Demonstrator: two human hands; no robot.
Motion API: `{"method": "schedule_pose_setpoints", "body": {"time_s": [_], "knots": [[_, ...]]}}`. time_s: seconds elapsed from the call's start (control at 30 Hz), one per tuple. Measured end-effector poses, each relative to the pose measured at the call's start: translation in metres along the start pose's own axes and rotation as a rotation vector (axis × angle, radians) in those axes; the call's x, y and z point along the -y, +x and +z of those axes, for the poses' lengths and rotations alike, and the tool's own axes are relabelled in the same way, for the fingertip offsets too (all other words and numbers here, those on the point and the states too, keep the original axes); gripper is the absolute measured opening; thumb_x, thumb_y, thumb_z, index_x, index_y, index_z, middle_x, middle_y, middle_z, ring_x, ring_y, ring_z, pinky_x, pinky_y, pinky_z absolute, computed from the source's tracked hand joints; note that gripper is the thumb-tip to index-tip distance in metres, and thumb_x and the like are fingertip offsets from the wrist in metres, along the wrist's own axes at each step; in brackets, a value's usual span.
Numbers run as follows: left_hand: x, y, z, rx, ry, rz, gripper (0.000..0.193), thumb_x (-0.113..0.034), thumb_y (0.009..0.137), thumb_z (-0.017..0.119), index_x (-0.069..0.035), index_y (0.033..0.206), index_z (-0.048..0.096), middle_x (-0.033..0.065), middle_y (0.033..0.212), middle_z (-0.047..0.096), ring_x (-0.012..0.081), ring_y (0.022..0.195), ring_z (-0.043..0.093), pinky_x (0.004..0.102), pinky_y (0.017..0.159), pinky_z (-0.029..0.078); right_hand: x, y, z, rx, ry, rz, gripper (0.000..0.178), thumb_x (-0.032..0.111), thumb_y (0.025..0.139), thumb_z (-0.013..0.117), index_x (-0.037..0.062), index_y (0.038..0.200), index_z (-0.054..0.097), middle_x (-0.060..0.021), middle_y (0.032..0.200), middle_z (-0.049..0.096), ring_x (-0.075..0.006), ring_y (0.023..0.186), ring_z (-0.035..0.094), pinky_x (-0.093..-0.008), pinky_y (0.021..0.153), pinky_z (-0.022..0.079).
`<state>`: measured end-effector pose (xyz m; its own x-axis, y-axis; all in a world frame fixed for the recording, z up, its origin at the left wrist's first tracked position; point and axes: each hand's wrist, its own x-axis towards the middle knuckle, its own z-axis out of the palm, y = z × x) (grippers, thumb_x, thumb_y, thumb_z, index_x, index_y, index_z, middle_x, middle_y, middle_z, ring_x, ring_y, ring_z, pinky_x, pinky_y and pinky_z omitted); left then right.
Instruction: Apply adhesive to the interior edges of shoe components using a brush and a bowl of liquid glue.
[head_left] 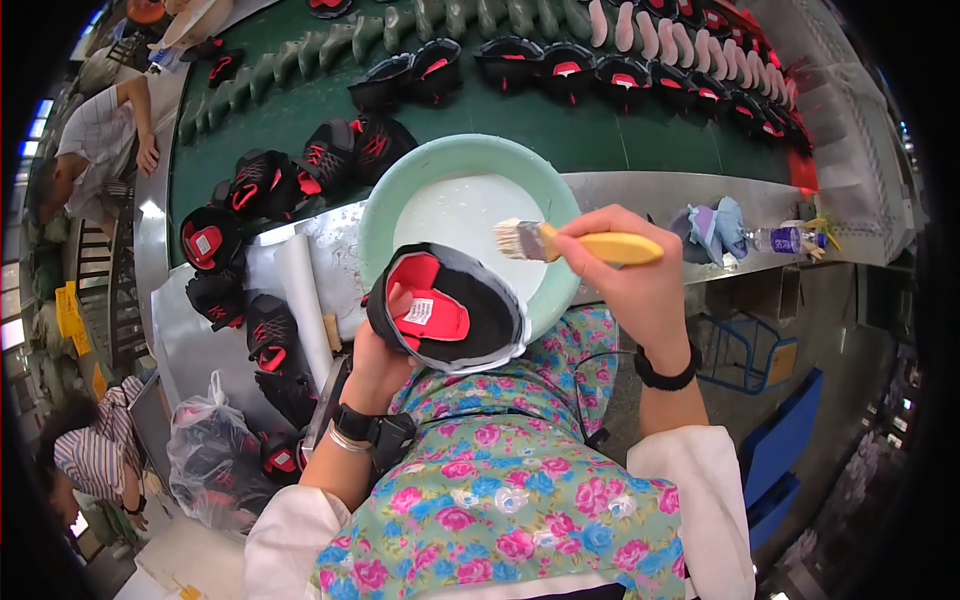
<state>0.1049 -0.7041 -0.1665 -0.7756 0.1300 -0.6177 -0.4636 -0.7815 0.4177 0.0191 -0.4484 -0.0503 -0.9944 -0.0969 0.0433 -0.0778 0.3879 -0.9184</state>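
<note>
My left hand (377, 362) is closed on a black shoe upper (495, 310) with a red lining and a white label inside. Its sole side faces up toward me, and a pale wet band runs along its edge. In my right hand (630, 270) is a paintbrush (612, 248) with a yellow handle, its whitish bristles pointing left. The brush is held over the right part of a light green basin (455, 150) with milky white liquid in it. Brush and shoe upper are apart. The shoe upper overlaps the basin's near rim.
Black and red shoe uppers (330, 155) stand left of the basin and along the green conveyor belt (590, 135). Grey-green shoe lasts (400, 25) and pink insoles (650, 35) line its far side. A bottle (785, 240) and blue cloth (715, 230) lie right. Two people are at left.
</note>
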Motion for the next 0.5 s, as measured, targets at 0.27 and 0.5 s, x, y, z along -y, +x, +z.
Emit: {"method": "schedule_pose_setpoints", "body": {"time_s": [0.27,0.5], "knots": [[0.026,0.001,0.012,0.34,0.274,-0.089,0.047,-0.029,0.096,0.051,0.0,0.133,0.047,0.0204,0.133,0.052,0.0309,0.12,0.054,0.0473,0.103,0.044,0.031,0.003,0.04,0.532,0.276,-0.442,0.018,0.004,0.074,0.078,0.006,0.091,0.073,-0.0061,0.087,0.071,-0.0183,0.076,0.066,-0.0282,0.068,0.052],[0.001,0.002,0.029,0.147,-0.047,-0.389,0.03,-0.017,0.095,0.05,-0.004,0.121,0.056,0.0105,0.113,0.064,0.022,0.097,0.063,0.0386,0.084,0.053,-0.015,0.002,0.013,0.231,-0.139,-0.017,0.015,0.011,0.079,0.074,0.0003,0.076,0.065,-0.0079,0.061,0.064,-0.0112,0.053,0.061,-0.026,0.052,0.047]]}}
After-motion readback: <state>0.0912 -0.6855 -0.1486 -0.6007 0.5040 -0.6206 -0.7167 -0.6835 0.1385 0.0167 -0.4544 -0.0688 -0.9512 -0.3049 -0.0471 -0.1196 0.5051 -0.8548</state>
